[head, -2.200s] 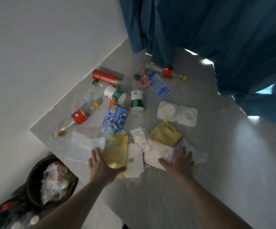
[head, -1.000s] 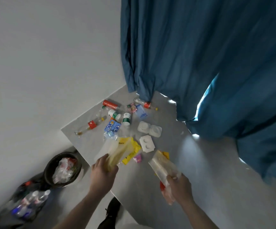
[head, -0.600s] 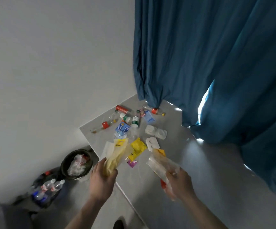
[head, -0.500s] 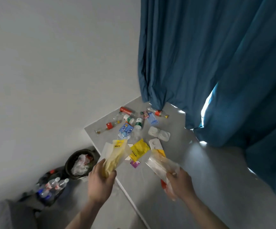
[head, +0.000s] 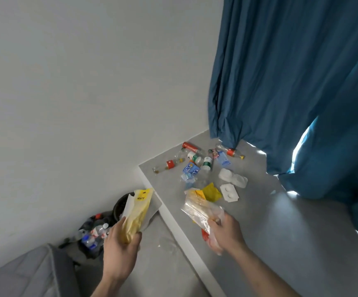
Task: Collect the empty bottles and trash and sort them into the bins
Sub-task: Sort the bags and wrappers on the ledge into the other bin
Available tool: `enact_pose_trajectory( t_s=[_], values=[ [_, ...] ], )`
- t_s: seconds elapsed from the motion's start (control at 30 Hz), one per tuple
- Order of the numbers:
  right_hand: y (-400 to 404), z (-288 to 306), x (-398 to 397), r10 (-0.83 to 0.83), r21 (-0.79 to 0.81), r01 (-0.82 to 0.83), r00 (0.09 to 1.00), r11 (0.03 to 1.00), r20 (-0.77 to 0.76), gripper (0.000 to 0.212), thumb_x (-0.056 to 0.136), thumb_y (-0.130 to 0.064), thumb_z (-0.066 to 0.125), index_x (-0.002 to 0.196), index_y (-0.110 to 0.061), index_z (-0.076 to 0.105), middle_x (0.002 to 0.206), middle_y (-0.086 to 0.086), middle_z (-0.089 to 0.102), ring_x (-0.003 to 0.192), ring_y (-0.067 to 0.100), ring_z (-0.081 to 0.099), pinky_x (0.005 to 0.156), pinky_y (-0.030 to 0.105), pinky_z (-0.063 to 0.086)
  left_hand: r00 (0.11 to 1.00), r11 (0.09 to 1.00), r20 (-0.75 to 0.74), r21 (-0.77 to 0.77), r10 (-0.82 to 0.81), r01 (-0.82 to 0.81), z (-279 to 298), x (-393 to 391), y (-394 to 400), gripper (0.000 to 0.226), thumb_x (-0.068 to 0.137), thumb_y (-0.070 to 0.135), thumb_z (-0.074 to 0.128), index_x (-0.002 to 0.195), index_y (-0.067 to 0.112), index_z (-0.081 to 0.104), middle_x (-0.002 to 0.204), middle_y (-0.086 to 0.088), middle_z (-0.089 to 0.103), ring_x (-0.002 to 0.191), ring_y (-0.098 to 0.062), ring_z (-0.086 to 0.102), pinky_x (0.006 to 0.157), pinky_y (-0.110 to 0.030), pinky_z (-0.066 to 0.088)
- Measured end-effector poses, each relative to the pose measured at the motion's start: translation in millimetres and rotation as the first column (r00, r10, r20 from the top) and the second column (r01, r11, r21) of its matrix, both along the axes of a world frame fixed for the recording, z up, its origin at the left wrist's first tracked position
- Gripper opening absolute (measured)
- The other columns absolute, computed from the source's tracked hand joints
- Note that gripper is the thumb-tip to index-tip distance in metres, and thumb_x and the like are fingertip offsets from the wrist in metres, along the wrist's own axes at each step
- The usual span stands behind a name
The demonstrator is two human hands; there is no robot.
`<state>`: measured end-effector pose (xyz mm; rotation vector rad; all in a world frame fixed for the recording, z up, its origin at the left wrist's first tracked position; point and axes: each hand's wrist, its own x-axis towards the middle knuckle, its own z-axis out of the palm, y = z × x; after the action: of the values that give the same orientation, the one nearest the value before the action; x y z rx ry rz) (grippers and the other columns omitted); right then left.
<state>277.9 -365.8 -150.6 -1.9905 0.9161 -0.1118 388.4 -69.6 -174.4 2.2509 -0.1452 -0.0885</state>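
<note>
Left hand [head: 120, 243] grips my yellow wrapper [head: 138, 211] nearest the bin [head: 118, 207] just beyond the desk's [head: 281, 232] left edge, while my right hand [head: 225, 232] clutches clear bags [head: 199, 211].

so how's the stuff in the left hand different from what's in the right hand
The left hand grips a yellow wrapper with white paper behind it; the right hand grips a clear plastic bag with something red at the bottom. The yellow wrapper is opaque and stands nearly upright over the floor, while the clear plastic bag is see-through and slants over the table. Both are soft, crumpled packaging.
</note>
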Motion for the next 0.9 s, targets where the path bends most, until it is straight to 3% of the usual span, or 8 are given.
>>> enact_pose_trajectory(
  t_s=[0.2, 0.43, 0.5, 0.6, 0.73, 0.8, 0.9],
  values=[
    [74, -8, 35, -0.014, -0.002, 0.014, 1.000, 1.000, 0.006, 0.014, 0.086, -0.024, 0.068, 0.098, -0.018, 0.066, 0.089, 0.002, 0.071, 0.082, 0.020, 0.067, 0.069, 0.026, 0.048, 1.000, 0.998, -0.027, 0.056, 0.014, -0.012, -5, 33, 90, 0.065, 0.076, 0.054, 0.063, 0.137, 0.036, 0.052, 0.113, 0.010, 0.063, 0.097, -0.019, 0.064, 0.087, -0.048, 0.056],
    [119, -13, 56, 0.020, -0.029, -0.020, 1.000, 0.999, -0.007, 0.008, 0.093, -0.021, 0.066, 0.089, -0.020, 0.059, 0.074, -0.013, 0.062, 0.069, 0.000, 0.057, 0.053, 0.004, 0.040, 0.995, 0.997, -0.074, 0.048, 0.059, -0.056, -10, 63, 143, 0.070, 0.072, 0.052, 0.064, 0.138, 0.031, 0.054, 0.123, 0.005, 0.064, 0.106, -0.022, 0.061, 0.090, -0.048, 0.054],
    [123, -12, 68, 0.027, -0.038, -0.028, 0.999, 0.999, -0.024, 0.020, 0.094, -0.020, 0.066, 0.077, -0.021, 0.055, 0.068, -0.012, 0.058, 0.066, -0.004, 0.055, 0.055, 0.004, 0.041, 0.994, 0.996, -0.086, 0.052, 0.073, -0.068, -14, 76, 148, 0.071, 0.071, 0.052, 0.064, 0.138, 0.030, 0.054, 0.125, 0.004, 0.064, 0.107, -0.023, 0.061, 0.092, -0.048, 0.053],
    [122, -12, 94, 0.046, -0.051, -0.048, 0.998, 0.998, -0.038, 0.027, 0.091, -0.022, 0.069, 0.070, -0.026, 0.054, 0.065, -0.012, 0.057, 0.064, 0.003, 0.057, 0.053, 0.008, 0.039, 0.991, 0.995, -0.100, 0.058, 0.085, -0.079, -19, 98, 152, 0.072, 0.071, 0.052, 0.063, 0.139, 0.028, 0.055, 0.126, 0.003, 0.064, 0.110, -0.025, 0.060, 0.094, -0.049, 0.051],
    [113, -21, 137, 0.076, -0.042, -0.076, 0.997, 0.996, -0.009, 0.007, 0.089, -0.018, 0.071, 0.088, -0.021, 0.064, 0.078, -0.008, 0.067, 0.075, 0.004, 0.063, 0.061, 0.010, 0.040, 0.983, 0.992, -0.147, 0.068, 0.113, -0.104, -26, 132, 155, 0.072, 0.072, 0.054, 0.064, 0.140, 0.032, 0.052, 0.123, 0.006, 0.064, 0.111, -0.025, 0.059, 0.092, -0.049, 0.053],
    [109, -29, 161, 0.083, -0.008, -0.083, 0.996, 0.997, -0.017, 0.007, 0.089, -0.018, 0.071, 0.092, -0.015, 0.066, 0.083, -0.004, 0.071, 0.082, 0.015, 0.068, 0.066, 0.022, 0.046, 0.978, 0.988, -0.160, 0.090, 0.136, -0.123, -27, 149, 157, 0.073, 0.071, 0.055, 0.064, 0.139, 0.032, 0.052, 0.124, 0.006, 0.064, 0.112, -0.024, 0.059, 0.092, -0.049, 0.053],
    [109, -40, 200, 0.129, 0.009, -0.129, 0.989, 0.992, -0.075, 0.015, 0.088, -0.022, 0.071, 0.096, -0.013, 0.063, 0.086, -0.001, 0.069, 0.087, 0.022, 0.068, 0.073, 0.028, 0.048, 0.976, 0.981, -0.144, 0.131, 0.163, -0.144, -21, 175, 156, 0.071, 0.068, 0.054, 0.061, 0.134, 0.026, 0.058, 0.122, 0.001, 0.065, 0.108, -0.025, 0.060, 0.091, -0.049, 0.053]
  ],
)
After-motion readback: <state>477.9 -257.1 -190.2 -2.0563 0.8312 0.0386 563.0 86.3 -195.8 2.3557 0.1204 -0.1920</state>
